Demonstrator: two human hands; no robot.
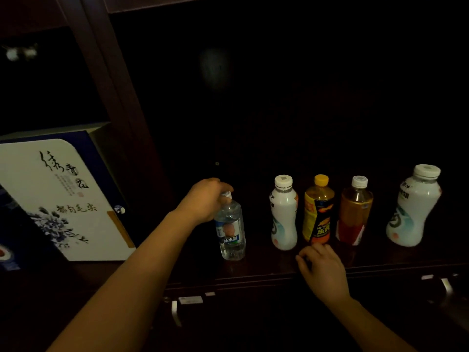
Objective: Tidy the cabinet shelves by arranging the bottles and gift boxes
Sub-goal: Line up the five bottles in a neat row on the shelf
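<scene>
Shelf [253, 266], dark wood, right compartment: five bottles upright in a row; item one, clear water bottle [231, 232], leftmost, apart from the rest; left hand [205, 199] grips its neck from above, fingers curled round the cap; items two to four, close together: white bottle [283, 214]; yellow-capped bottle [318, 212]; amber tea bottle [354, 212]; item five, large white bottle [413, 207], farthest right, set apart; right hand [322, 270] at the shelf's front edge, just before the yellow-capped bottle, fingers loosely curled, holding nothing (contact with that bottle cannot be told); gift box [58, 199], white with blue flowers, tilted, in the compartment left of the divider [121, 97].
</scene>
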